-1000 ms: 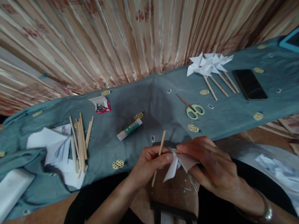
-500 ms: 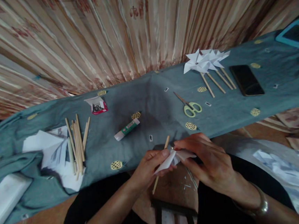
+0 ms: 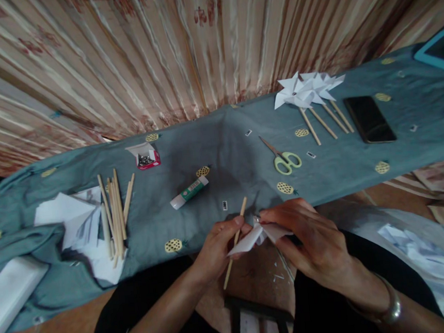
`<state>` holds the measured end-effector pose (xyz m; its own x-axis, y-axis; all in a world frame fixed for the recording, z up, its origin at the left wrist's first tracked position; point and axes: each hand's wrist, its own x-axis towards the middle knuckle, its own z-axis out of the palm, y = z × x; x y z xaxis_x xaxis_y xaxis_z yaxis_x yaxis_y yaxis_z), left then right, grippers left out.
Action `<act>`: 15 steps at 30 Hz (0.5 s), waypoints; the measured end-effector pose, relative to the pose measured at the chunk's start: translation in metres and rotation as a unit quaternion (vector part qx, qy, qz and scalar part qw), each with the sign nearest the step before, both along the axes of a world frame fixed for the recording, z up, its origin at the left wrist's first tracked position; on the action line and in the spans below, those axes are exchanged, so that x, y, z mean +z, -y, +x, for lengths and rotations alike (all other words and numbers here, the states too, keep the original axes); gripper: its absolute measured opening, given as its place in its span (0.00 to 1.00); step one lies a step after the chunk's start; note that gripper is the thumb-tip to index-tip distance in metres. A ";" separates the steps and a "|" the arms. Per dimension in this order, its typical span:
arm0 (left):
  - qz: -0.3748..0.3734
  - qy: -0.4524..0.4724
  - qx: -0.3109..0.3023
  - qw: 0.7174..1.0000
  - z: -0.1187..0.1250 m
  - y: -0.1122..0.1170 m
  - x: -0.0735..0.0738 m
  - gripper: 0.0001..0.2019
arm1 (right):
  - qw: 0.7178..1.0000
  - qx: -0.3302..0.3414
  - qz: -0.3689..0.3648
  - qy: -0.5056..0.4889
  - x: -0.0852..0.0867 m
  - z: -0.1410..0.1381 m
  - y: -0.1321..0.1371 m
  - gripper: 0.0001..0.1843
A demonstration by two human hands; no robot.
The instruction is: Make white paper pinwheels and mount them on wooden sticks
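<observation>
My left hand (image 3: 220, 243) is closed on a thin wooden stick (image 3: 228, 273), with the thumb pressed near its upper end. The stick slants, its top above my fingers and its lower end over the floor. My right hand (image 3: 314, 239) pinches a folded white paper pinwheel (image 3: 248, 241) by its right side. A small shiny spot, perhaps a pin, shows at the pinwheel's middle. One paper blade crosses in front of the stick. The fingertips of both hands are partly hidden behind the paper.
Pinwheels on sticks (image 3: 304, 91) lie at the back right beside a phone (image 3: 369, 119). Green-handled scissors (image 3: 287, 162), a glue stick (image 3: 190, 192), a red box of pins (image 3: 148, 159), loose sticks (image 3: 115, 217) and paper sheets (image 3: 66, 214) rest on the cloth. A plastic bag (image 3: 416, 253) holds paper at right.
The stick and my left thumb have shifted slightly left, away from the pinwheel's middle. My left thumb now lies on the stick. My right hand stays nearly in place.
</observation>
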<state>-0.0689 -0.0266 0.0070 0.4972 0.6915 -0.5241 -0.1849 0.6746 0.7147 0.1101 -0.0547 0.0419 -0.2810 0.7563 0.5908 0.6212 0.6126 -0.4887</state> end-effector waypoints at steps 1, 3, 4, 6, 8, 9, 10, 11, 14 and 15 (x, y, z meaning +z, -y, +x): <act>0.004 0.002 0.001 1.000 0.000 -0.001 0.001 0.23 | 1.000 -0.001 -0.001 -0.002 0.000 0.000 0.000 0.16; 0.018 -0.005 0.005 1.000 0.001 -0.002 0.004 0.22 | 1.000 0.002 -0.002 -0.008 0.001 -0.001 -0.001 0.17; 0.024 -0.008 0.012 1.000 0.001 -0.002 0.006 0.21 | 1.000 0.003 -0.003 -0.009 0.001 0.000 -0.001 0.17; 0.031 -0.011 0.025 0.999 0.001 -0.003 0.008 0.21 | 1.000 0.004 -0.006 -0.004 0.001 0.000 -0.001 0.17; 0.036 -0.008 0.031 0.999 0.001 -0.003 0.008 0.21 | 1.000 0.005 -0.010 0.003 0.000 0.001 -0.001 0.16; 0.037 -0.005 0.033 0.999 0.000 -0.003 0.007 0.20 | 1.000 0.005 -0.012 0.005 0.000 0.001 -0.001 0.16; 0.036 -0.001 0.036 0.999 0.000 -0.003 0.006 0.20 | 1.000 0.005 -0.013 0.006 -0.001 0.001 0.000 0.16; 0.034 0.005 0.041 0.999 -0.001 -0.003 0.005 0.19 | 1.000 0.005 -0.012 0.005 -0.002 0.001 0.000 0.15; 0.024 0.014 0.046 0.999 -0.002 -0.004 0.003 0.17 | 1.000 0.001 -0.015 0.000 -0.003 0.002 0.001 0.15; 0.022 0.010 0.046 0.999 -0.003 -0.004 0.002 0.18 | 1.000 0.001 -0.016 -0.004 -0.003 0.002 0.002 0.16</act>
